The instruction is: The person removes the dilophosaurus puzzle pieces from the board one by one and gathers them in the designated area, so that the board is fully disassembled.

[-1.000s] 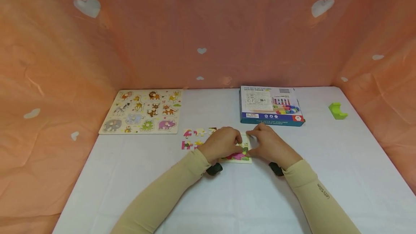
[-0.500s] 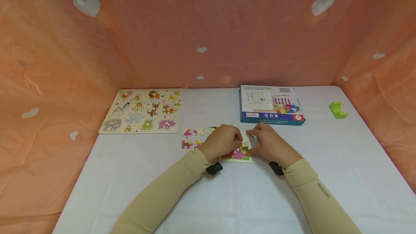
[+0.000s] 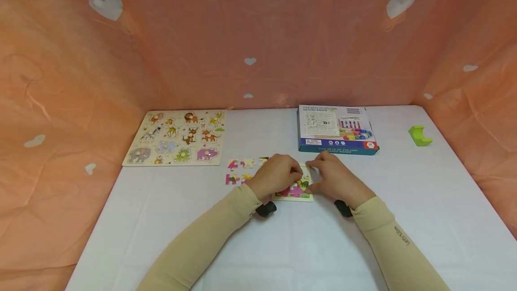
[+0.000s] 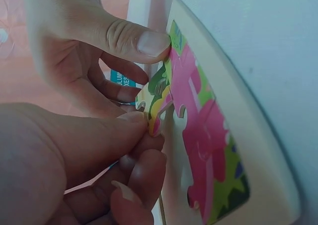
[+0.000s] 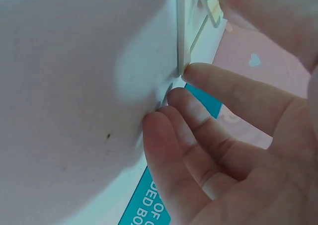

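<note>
My left hand (image 3: 276, 174) pinches a jigsaw piece (image 4: 158, 93) between thumb and index finger, over a small puzzle board (image 3: 292, 199) with a pale rim. The piece is green, yellow and pink, and it sits tilted at the fitted pieces in the left wrist view. Pink and green pieces (image 4: 198, 135) lie in the board's near part. At the board's right side, my right hand (image 3: 335, 176) rests its thumb (image 4: 154, 43) on the edge of the picture. Its index fingertip (image 5: 191, 72) touches the board's far corner. The left forearm and hand hide the board's left part.
Loose jigsaw pieces (image 3: 233, 179) lie left of the puzzle board. An animal peg puzzle (image 3: 190, 152) stands farther back on the left. Behind the right hand is a flat toy box (image 3: 337, 147), with a green block (image 3: 420, 136) at the far right. An orange curtain (image 3: 258, 35) encloses the table.
The left fingers have shifted slightly up and away from the near part of the puzzle board, so more pink pieces show. The right hand stays at the board's right edge.
</note>
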Tool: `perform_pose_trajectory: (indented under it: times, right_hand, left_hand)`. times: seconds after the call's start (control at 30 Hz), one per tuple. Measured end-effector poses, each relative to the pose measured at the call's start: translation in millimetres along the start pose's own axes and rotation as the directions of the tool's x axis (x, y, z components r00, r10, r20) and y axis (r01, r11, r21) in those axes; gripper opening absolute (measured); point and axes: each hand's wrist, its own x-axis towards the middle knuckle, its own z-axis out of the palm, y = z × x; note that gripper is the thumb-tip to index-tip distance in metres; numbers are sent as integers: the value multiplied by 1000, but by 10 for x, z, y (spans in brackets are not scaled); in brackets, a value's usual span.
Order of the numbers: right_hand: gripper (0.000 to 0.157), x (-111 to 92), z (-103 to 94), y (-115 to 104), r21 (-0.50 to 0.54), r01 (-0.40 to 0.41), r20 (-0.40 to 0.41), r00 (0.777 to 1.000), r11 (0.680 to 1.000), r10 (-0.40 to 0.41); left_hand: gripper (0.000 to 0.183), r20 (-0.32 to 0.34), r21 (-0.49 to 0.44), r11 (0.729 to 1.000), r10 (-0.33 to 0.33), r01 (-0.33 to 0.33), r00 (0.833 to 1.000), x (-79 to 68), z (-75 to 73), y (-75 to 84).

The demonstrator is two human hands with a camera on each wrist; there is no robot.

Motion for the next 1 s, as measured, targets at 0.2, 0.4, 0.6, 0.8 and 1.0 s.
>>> perform_pose_trajectory:
  times: [0.2,0.4,0.6,0.8,1.0]
  right_hand:
    - [72,2,-11,-12,-3,-21,10,1000,1000,21]
    - [73,2,-25,-18,-18,-16,10,1000,1000,16]
    - [75,9,-2,-23,-21,6,-1,1000,1000,-6]
    - [76,-9,0,-13,-38,-15,4,1000,999,15]
    - [75,-11,3,-8,-28,-20,2,1000,999,20]
  left_hand:
    - [15,1,-14,1000,-4,4,1000,-3,-13,-22]
    - [14,-12,-48,999,25,-25,1000,-15,-91,-64]
    - [13,-54,-89,996,-15,10,998,-82,-308,-193]
    - [13,-96,-72,997,-49,42,994,-246,-466,-427]
    - [12,-92,-66,997,-49,43,995,-443,-567,-659]
